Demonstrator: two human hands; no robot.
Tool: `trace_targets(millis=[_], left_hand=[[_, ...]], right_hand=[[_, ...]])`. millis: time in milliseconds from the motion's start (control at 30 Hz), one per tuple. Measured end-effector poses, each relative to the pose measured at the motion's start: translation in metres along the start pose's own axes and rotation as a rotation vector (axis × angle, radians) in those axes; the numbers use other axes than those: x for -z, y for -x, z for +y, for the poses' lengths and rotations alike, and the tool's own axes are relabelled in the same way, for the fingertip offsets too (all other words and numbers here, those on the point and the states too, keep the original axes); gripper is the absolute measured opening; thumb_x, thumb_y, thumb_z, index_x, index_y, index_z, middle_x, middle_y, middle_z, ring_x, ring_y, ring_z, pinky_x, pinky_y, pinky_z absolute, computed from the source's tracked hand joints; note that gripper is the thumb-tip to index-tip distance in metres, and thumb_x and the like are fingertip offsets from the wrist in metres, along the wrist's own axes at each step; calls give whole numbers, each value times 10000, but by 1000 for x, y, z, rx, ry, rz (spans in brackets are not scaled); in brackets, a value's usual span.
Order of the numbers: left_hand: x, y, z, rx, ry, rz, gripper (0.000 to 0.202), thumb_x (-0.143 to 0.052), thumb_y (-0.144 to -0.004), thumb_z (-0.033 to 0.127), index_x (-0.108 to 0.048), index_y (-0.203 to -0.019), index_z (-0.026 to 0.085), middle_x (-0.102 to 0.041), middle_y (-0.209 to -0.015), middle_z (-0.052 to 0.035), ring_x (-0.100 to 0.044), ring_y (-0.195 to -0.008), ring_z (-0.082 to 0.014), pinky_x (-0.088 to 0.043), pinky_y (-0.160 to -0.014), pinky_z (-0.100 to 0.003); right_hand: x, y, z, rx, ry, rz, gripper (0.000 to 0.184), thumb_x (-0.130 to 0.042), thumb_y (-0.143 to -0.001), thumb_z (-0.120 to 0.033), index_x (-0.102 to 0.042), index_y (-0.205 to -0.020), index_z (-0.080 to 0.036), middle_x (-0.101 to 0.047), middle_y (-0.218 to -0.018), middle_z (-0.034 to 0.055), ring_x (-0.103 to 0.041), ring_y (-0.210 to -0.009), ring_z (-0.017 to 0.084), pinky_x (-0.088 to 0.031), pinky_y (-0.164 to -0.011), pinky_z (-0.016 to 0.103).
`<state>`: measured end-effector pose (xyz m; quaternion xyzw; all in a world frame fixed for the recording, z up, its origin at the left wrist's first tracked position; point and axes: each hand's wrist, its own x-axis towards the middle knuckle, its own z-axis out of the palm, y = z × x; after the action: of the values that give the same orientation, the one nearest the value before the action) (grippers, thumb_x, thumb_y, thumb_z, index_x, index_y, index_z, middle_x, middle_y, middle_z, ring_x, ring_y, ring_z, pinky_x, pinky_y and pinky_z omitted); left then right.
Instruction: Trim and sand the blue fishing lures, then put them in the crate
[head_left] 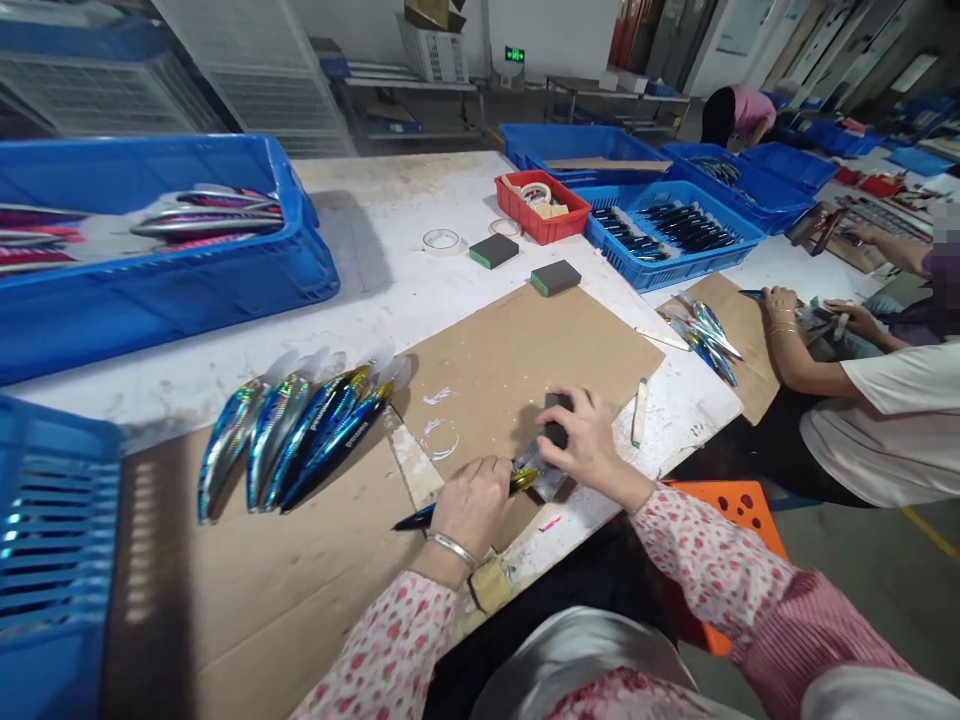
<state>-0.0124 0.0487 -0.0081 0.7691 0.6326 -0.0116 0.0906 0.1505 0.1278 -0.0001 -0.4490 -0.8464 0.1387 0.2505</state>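
Observation:
My left hand (pixel 471 503) is closed round a dark blue fishing lure (pixel 417 518), whose pointed end sticks out to the left and yellowish tail end to the right. In my right hand (pixel 581 440) is a dark sanding block (pixel 556 422), gripped between thumb and fingers beside the lure's clear tail lip. Part of the lure is hidden by my fingers. Both hands are over a brown cardboard sheet (pixel 517 360). Several shiny blue and silver lures (pixel 319 430) lie side by side on the cardboard to the left.
Two spare sanding blocks (pixel 555 277) and a tape roll (pixel 441 241) lie beyond the sheet, near a red bin (pixel 544 222). A blue crate (pixel 300 262) of lures stands left; a blue basket (pixel 637 272) of dark lures stands behind. At right, a co-worker's hand (pixel 781 300) holds a lure.

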Motion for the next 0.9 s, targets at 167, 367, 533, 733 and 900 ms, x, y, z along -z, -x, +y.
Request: trace_targets(millis=[167, 367, 533, 733, 900], left_hand=[[0, -1, 0, 14, 6, -12, 179, -591, -798, 214, -584, -961, 141, -642, -939, -123, -610, -941, -254, -486, -768, -339], [3, -1, 1, 4, 1, -2, 163, -587, -795, 195, -577, -948, 142, -640, -919, -113, -609, -924, -254, -485, -766, -345], [1, -1, 0, 0, -6, 8, 162, -594, -786, 198, -578, -938, 146, -642, -908, -110, -616, -910, -249, -496, -758, -340], [0, -1, 0, 1, -10, 37, 148, -579, -795, 198, -592, -925, 127, -639, -891, -127, -619, -904, -264, -504, -760, -360], [1, -1, 0, -18, -7, 28, 136, -565, -797, 189, -584, -924, 144, -645, -876, -103, -622, -890, -255, -502, -736, -349]], right_hand=[[-3, -3, -6, 53, -6, -5, 213, -633, -781, -321, -662, -982, -255, -435, -1283, 65, -339, -1187, 295, -317, -993, 450], [0, 1, -2, 34, 31, 34, 185, -660, -747, -302, -676, -922, -247, -478, -1238, 73, -356, -1161, 311, -333, -956, 460], [-1, 0, 0, 39, -21, 36, 197, -648, -766, -312, -675, -951, -249, -465, -1244, 71, -370, -1151, 286, -335, -975, 430], [-3, -1, -4, 6, 44, 14, 203, -643, -770, -328, -665, -959, -261, -446, -1274, 65, -323, -1191, 318, -314, -974, 469], [1, 0, 2, 43, 2, 21, 195, -638, -773, -300, -670, -955, -240, -466, -1238, 71, -368, -1155, 284, -337, -983, 434]])
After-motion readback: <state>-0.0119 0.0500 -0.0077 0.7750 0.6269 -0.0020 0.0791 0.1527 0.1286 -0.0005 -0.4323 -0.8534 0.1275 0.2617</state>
